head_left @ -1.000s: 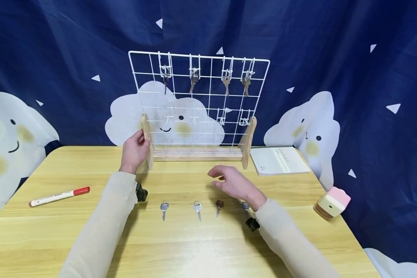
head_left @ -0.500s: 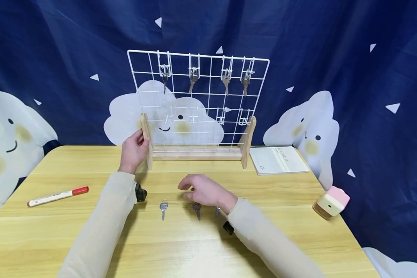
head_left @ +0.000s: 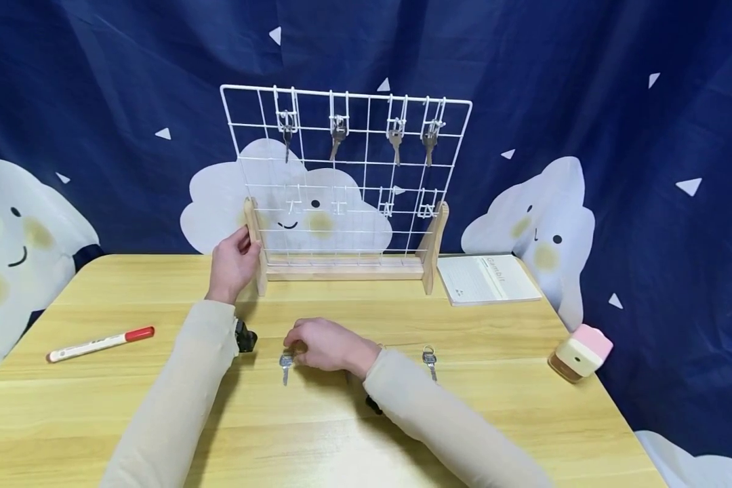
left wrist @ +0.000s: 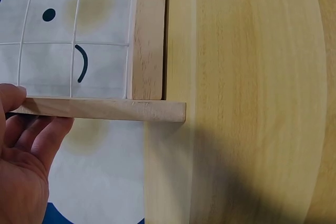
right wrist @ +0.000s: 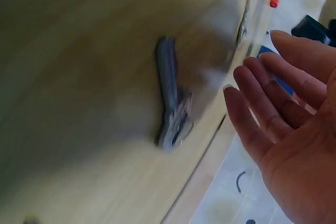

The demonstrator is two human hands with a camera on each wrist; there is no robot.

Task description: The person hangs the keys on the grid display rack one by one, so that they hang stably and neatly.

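Observation:
My left hand grips the wooden side post of a white wire grid rack, thumb on one face and fingers on the other. Over the table, my right hand hovers beside the leftmost silver key, its fingers loosely bent. In the right wrist view those fingers hold nothing, and another key lies on the table below, blurred. Farther right lies a key with a ring. My right hand and forearm mostly cover the keys between. Several keys, one of them this key, hang from the rack's upper hooks.
Lower hooks on the grid carry no keys. A notebook lies right of the rack, and a pink-and-cream block-shaped object stands near the right table edge. A red-capped marker lies at left. A dark blue curtain hangs behind.
My right hand has swept left above the row of keys, from the right-hand ones to the leftmost, uncovering the rightmost key. My left hand has stayed on the post.

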